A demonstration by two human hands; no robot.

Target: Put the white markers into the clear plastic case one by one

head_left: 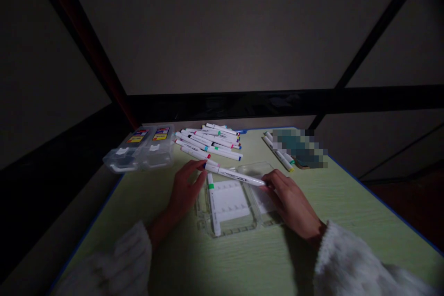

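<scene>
Both my hands hold a white marker (239, 176) level above a clear plastic case. My left hand (185, 188) pinches its dark blue end, while the fingers of my right hand (293, 202) are closed round the other end. A pinkish tip shows close beside the blue end; whether it belongs to a second marker I cannot tell. Beneath, the clear case (239, 230) lies opened out on the table, with white paper sheets (231, 199) in it. One white marker with a green band (214, 210) lies lengthwise along the case's left side.
Several loose markers (208, 141) lie piled at the back of the pale green table (194, 268). Two closed clear cases (138, 148) stand at the back left. To the right, a couple of markers (279, 152) lie beside a blurred-out flat object (300, 148).
</scene>
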